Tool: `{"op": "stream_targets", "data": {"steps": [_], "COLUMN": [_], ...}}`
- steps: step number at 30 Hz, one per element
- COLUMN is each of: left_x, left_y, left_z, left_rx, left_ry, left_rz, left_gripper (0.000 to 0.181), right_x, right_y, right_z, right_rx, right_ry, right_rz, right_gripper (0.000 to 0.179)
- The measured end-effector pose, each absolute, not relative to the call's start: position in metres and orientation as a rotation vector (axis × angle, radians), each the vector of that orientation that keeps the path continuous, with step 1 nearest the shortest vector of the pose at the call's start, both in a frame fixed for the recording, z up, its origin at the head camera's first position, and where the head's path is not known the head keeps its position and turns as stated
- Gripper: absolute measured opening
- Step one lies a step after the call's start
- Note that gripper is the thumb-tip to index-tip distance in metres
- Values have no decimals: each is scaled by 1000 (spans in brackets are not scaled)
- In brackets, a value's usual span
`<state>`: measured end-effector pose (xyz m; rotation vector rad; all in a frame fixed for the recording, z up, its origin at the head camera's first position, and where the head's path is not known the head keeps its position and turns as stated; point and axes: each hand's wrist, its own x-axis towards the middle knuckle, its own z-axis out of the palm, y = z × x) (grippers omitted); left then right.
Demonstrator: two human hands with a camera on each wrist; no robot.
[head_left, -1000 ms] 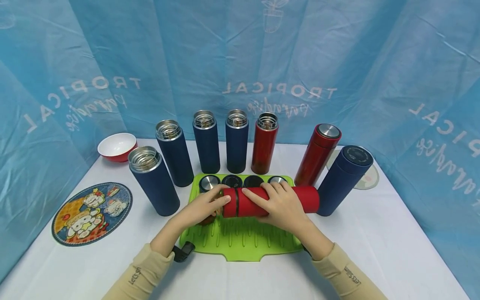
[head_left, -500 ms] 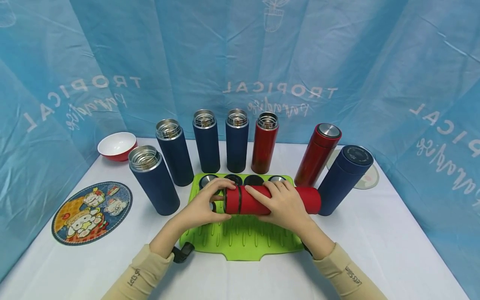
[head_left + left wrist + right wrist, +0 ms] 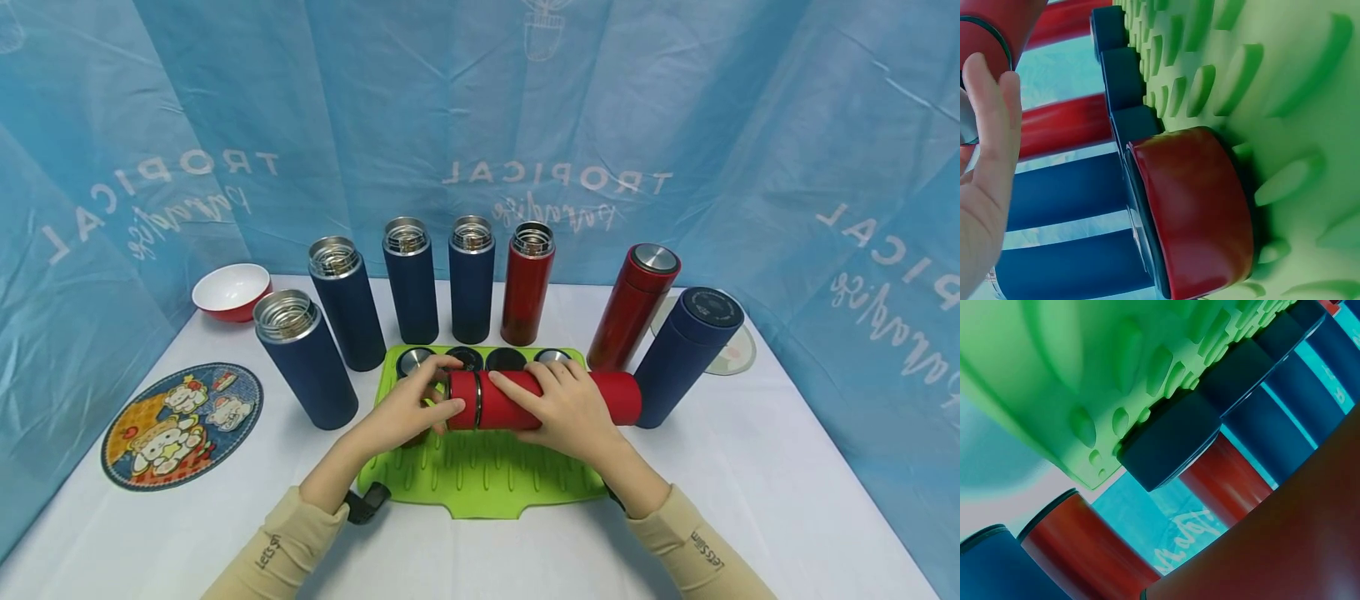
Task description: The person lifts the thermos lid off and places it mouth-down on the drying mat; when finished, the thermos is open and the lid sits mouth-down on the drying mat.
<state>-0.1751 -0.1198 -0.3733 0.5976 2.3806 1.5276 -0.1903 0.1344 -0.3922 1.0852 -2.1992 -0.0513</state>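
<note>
A red thermos [image 3: 618, 398] lies sideways over the green drying mat [image 3: 487, 475]. My right hand [image 3: 566, 408] grips its body from above. At the left end, my left hand [image 3: 401, 410] holds the thermos's red lid [image 3: 468, 392], thumb on the near side and fingers round the end. Up close in the left wrist view, the fingers [image 3: 994, 131] lie against the lid. Another red lid [image 3: 1194, 212] stands on the mat beneath that hand. Along the mat's back edge sit a silver-topped lid [image 3: 415, 361], two black-topped lids [image 3: 506, 360] and another silver-topped one [image 3: 552, 356].
Several lidless blue thermoses [image 3: 411, 292] and one lidless red thermos [image 3: 527, 292] stand in an arc behind the mat. To the right are a capped red thermos [image 3: 630, 321] and a capped blue thermos [image 3: 686, 358]. A bowl [image 3: 232, 292] and a round placemat [image 3: 183, 429] lie left.
My left hand loosened and spread around the lid end half a second ago, and its thumb now lies on the lid again. The right hand keeps its grip on the thermos.
</note>
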Motion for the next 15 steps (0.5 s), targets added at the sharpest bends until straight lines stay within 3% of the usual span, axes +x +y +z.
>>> {"op": "stream_targets", "data": {"steps": [4,7,12,15], "left_x": [-177,-177,-173,-171], "left_y": [-120,-122,-121,-119], "left_z": [-374,-376,-379,-379], "left_rx": [562,599,830,996], "left_ry": [2405,2354,2346,2483], "left_rz": [1473,1505,1566,1519], "left_gripper": [50,64,88,83], "right_x": [-190,-190,-191,-192], "right_y": [133,133,134,135], "right_z": [-392,-392,-391,-390], "right_rx": [1094,1095,1081,1076], "right_ry": [-2200,-2203,-2198,-2184], "right_rz": [-39,-44,-52,-47], "right_gripper": [88,90,91,89]}}
